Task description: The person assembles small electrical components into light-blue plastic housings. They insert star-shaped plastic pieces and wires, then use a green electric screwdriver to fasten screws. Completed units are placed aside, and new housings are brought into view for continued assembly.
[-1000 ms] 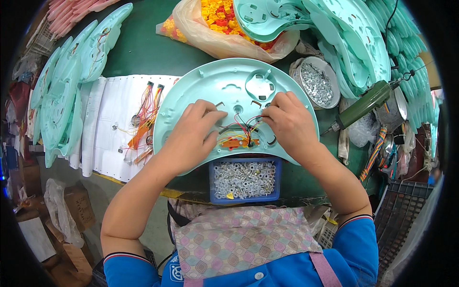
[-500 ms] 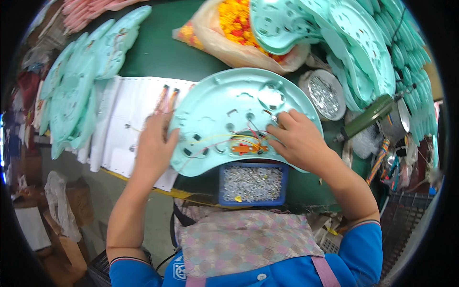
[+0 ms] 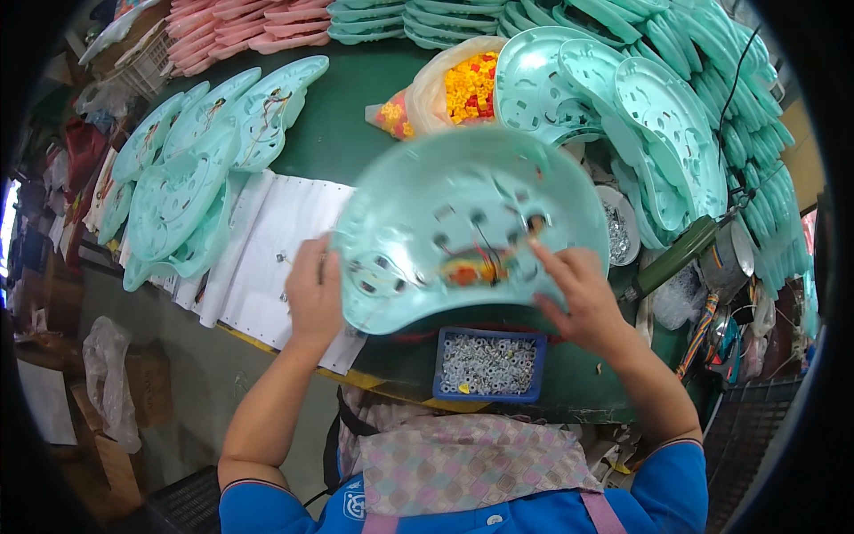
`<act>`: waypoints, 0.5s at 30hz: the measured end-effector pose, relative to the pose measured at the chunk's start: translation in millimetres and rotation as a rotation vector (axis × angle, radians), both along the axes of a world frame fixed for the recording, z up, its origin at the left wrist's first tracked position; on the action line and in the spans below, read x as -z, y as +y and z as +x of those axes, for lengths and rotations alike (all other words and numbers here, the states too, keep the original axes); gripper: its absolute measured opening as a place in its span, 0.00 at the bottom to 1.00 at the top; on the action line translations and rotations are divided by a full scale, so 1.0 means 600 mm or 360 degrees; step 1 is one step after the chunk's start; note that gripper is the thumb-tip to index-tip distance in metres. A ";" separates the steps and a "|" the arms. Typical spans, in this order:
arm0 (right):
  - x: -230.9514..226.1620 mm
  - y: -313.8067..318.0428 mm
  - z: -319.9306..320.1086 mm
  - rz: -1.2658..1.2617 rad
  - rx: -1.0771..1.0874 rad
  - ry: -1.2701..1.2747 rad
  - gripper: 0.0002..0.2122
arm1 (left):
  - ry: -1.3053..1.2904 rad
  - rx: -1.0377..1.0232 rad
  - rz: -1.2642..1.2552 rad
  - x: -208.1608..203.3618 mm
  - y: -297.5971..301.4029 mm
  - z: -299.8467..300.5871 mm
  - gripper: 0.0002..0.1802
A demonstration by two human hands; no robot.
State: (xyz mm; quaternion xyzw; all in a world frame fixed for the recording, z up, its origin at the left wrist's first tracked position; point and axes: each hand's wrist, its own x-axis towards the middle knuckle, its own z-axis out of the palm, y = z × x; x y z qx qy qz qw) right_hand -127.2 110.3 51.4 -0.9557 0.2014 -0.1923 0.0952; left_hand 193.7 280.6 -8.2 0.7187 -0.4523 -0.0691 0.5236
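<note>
A mint-green kidney-shaped plastic shell (image 3: pixel 400 205) is in front of me above the table, blurred by motion, its hollow side facing me. Thin wires and an orange-yellow part (image 3: pixel 464 271) sit inside it near the inward-curving edge. My left hand (image 3: pixel 316 294) is closed on the shell's left rim, with some fingers hidden. Over its right side, my right hand (image 3: pixel 583 289) has the index finger stretched toward a small dark fitting (image 3: pixel 535 224) and the thumb apart, near the lower rim. Nothing shows between those fingers.
A blue tray (image 3: pixel 440 378) of small metal pieces stands at the near edge. White papers (image 3: pixel 285 231) lie left, beside wired green shells (image 3: pixel 191 182). Behind are a bag of yellow and red parts (image 3: pixel 436 98) and stacked shells. A green power screwdriver (image 3: pixel 672 258) is right.
The shell appears raised and tilted, with my left hand along on its rim. My right hand's index finger has straightened from a curled pinch at the fitting. The view has shifted, showing more at the back.
</note>
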 end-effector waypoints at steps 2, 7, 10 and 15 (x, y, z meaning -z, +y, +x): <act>-0.020 0.001 -0.002 -0.0375 0.0100 -0.0505 0.25 | 0.0155 -0.0251 -0.0164 -0.017 -0.018 0.013 0.20; -0.052 -0.035 -0.001 -0.0498 0.0293 -0.0637 0.25 | 0.0823 -0.0115 -0.0542 -0.039 -0.133 0.084 0.35; -0.048 -0.080 -0.003 -0.0564 0.0407 -0.0517 0.25 | 0.1031 -0.0131 -0.0469 -0.072 -0.199 0.092 0.43; -0.056 -0.215 -0.042 -0.0874 0.0861 -0.0474 0.27 | 0.1548 0.0032 -0.0157 -0.027 -0.263 0.183 0.34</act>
